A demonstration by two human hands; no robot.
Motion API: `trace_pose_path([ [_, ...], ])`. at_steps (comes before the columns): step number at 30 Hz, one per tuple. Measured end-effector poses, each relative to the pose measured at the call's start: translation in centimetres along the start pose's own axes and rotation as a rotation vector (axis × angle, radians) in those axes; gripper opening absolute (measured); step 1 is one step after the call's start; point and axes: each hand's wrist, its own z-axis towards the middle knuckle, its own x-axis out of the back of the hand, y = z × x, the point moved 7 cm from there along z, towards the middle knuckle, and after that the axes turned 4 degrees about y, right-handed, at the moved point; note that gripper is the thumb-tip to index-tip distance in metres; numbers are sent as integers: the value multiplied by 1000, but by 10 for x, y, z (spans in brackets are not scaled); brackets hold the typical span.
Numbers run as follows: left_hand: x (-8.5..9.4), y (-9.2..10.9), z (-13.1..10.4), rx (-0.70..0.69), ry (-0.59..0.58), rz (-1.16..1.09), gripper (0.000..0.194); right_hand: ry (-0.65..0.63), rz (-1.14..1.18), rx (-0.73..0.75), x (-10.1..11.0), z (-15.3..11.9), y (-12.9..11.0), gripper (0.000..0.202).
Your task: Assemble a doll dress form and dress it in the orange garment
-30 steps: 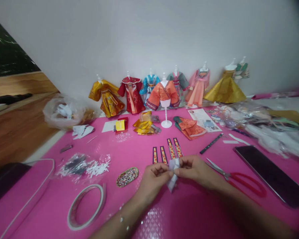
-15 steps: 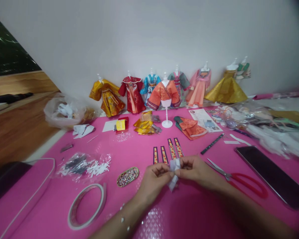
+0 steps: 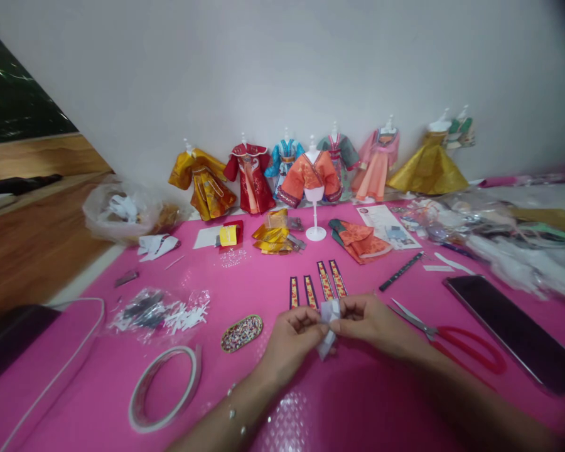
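Observation:
Low in the centre of the head view, my left hand [image 3: 294, 342] pinches the left side of a small whitish folded piece [image 3: 328, 348]. On its other side my right hand [image 3: 365, 320] pinches the same piece, and the fingertips of both hands nearly meet. Whether the piece is fabric, paper or film is unclear. Just beyond the fingers lie several patterned strips [image 3: 326, 281] with dark edges, side by side on the pink mat [image 3: 245, 279]. Red-handled scissors [image 3: 471, 345] rest beside my right forearm.
A tape roll [image 3: 139, 402], an oval bead tray [image 3: 242, 333] and a plastic bag of small parts [image 3: 144, 311] lie left. A black phone [image 3: 518, 333] and a dark pen [image 3: 401, 271] are right. Small dressed forms, one an orange top [image 3: 306, 179], stand behind.

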Motion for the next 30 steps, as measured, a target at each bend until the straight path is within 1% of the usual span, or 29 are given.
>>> trace_pose_path([
  [8, 3, -2, 1, -24, 18, 24, 25, 52, -13, -26, 5, 0, 4, 24],
  [12, -1, -2, 1, -2, -19, -40, 28, 50, 1, -32, 5, 0, 2, 23],
  [14, -2, -1, 1, -3, -29, -40, 26, 56, -1, -31, 6, 1, 1, 22],
  [19, 3, -2, 3, -32, 9, 11, 20, 95, -72, -19, 11, 3, 4, 23],
  [26, 0, -4, 2, -13, -12, -5, 23, 98, -50, -34, 10, 3, 2, 25],
  [30, 1, -2, 1, -14, 5, 18, 24, 98, -40, -50, 10, 2, 1, 25],
])
